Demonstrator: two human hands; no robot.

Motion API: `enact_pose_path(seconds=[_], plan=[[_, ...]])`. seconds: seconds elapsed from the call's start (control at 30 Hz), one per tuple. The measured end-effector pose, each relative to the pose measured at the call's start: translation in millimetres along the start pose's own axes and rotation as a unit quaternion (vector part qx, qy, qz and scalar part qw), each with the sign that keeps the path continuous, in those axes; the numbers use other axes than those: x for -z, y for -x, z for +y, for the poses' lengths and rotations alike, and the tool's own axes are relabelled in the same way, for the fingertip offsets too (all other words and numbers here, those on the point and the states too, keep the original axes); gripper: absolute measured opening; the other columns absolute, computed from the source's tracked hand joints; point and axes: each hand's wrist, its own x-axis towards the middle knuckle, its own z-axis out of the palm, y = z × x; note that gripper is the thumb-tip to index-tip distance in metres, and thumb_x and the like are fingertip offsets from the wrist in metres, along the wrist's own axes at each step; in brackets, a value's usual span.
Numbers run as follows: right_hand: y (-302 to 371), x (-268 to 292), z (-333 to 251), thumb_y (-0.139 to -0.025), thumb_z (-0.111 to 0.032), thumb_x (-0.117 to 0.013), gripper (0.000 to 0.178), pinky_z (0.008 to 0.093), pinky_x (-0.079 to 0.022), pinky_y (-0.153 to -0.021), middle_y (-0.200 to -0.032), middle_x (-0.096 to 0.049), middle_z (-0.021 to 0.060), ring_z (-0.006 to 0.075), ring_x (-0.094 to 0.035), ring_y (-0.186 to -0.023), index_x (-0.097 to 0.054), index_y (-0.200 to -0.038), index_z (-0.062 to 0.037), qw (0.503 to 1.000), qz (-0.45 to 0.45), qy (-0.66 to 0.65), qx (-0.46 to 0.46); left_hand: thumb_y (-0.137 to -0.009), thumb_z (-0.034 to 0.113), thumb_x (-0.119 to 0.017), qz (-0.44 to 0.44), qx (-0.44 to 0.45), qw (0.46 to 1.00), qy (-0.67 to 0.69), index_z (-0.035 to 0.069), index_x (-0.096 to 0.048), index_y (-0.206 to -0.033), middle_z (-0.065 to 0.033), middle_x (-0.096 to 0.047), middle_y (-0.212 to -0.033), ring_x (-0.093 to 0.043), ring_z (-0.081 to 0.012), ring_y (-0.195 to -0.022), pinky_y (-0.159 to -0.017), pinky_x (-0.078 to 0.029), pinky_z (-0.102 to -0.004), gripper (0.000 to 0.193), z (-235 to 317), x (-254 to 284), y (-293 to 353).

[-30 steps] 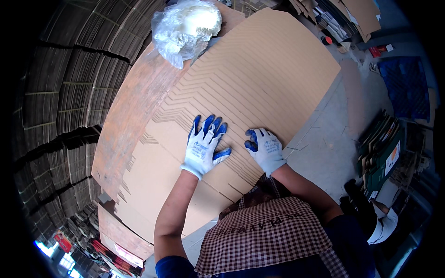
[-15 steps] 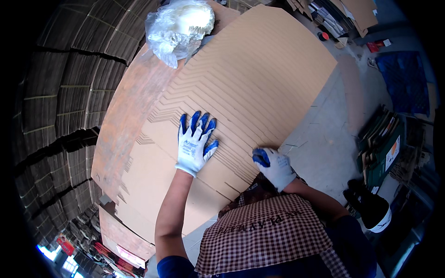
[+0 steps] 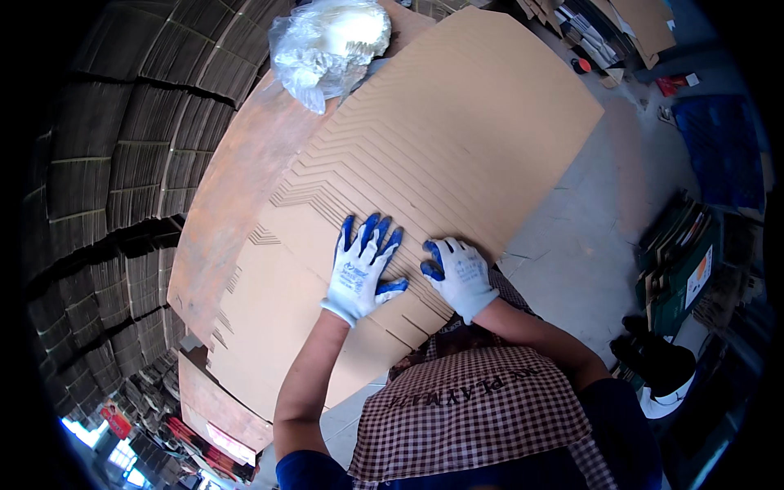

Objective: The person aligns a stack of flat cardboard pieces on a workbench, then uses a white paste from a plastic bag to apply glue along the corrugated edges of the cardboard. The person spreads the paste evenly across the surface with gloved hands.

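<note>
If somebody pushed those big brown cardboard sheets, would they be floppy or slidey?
The cardboard sheets would probably slide over each other, because they lie loosely fanned in overlapping steps. Each is likely fairly stiff, since they lie flat with crisp edges. But they look wide and thin, so one lifted by a single edge might sag.

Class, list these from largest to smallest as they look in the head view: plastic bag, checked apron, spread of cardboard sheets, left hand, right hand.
1. Spread of cardboard sheets
2. Checked apron
3. Plastic bag
4. Left hand and right hand: too alike to rank
</note>
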Motion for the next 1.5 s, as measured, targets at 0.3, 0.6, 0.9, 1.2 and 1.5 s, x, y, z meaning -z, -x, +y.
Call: enact_pose_path(seconds=[0.3, 0.6, 0.9, 1.2, 1.5], plan=[[-10, -7, 3, -0.08, -0.035, -0.075, 0.041, 0.0432, -0.051, -0.087, -0.108, -0.064, 0.0097, 0.0295, -0.063, -0.101, -0.062, -0.112, -0.013, 0.998, -0.037, 0.025, -0.038, -0.081, 0.06, -0.061, -0.017, 0.051, 0.998, -0.028, 0.006, -0.038, -0.149, -0.0161, -0.032, -0.157, -0.024, -0.0331, -0.148, -0.124, -0.008, -0.0541, 0.091, 0, -9, 7], [-11, -5, 7, -0.08, -0.036, -0.075, 0.042, 0.0429, -0.052, -0.088, -0.108, -0.064, 0.0093, 0.0295, -0.063, -0.102, -0.062, -0.112, -0.013, 0.997, -0.048, 0.012, -0.056, -0.081, 0.061, -0.061, -0.006, 0.053, 0.998, -0.021, 0.007, -0.039, -0.15, -0.0174, -0.033, -0.156, -0.024, -0.033, -0.148, -0.124, -0.007, -0.0547, 0.09, -1, -11, 17], [-12, 1, -3, -0.085, -0.037, -0.07, 0.039, 0.0438, -0.051, -0.087, -0.109, -0.065, 0.0109, 0.03, -0.064, -0.102, -0.06, -0.114, -0.0139, 0.997, -0.062, 0.008, -0.046, -0.081, 0.06, -0.062, -0.014, 0.064, 0.997, -0.029, 0.008, -0.038, -0.151, -0.0171, -0.032, -0.157, -0.024, -0.0327, -0.148, -0.124, -0.006, -0.0545, 0.09, 1, -7, 17], [-14, -16, 0, -0.083, -0.039, -0.073, 0.043, 0.0434, -0.052, -0.086, -0.109, -0.066, 0.0093, 0.031, -0.065, -0.099, -0.06, -0.115, -0.0124, 0.996, -0.07, 0.01, -0.058, -0.08, 0.059, -0.063, -0.018, 0.069, 0.997, -0.02, 0.009, -0.04, -0.15, -0.016, -0.033, -0.157, -0.024, -0.0322, -0.148, -0.123, -0.008, -0.0555, 0.088, 1, -7, 20], [-17, -7, -9, -0.08, -0.041, -0.077, 0.048, 0.0439, -0.052, -0.084, -0.107, -0.067, 0.009, 0.0317, -0.066, -0.096, -0.059, -0.114, -0.012, 0.996, -0.071, 0.032, -0.054, -0.082, 0.061, -0.06, 0.01, 0.068, 0.998, -0.014, 0.011, -0.042, -0.149, -0.0141, -0.038, -0.155, -0.028, -0.0304, -0.147, -0.123, -0.009, -0.0561, 0.086, -1, -9, 28]])
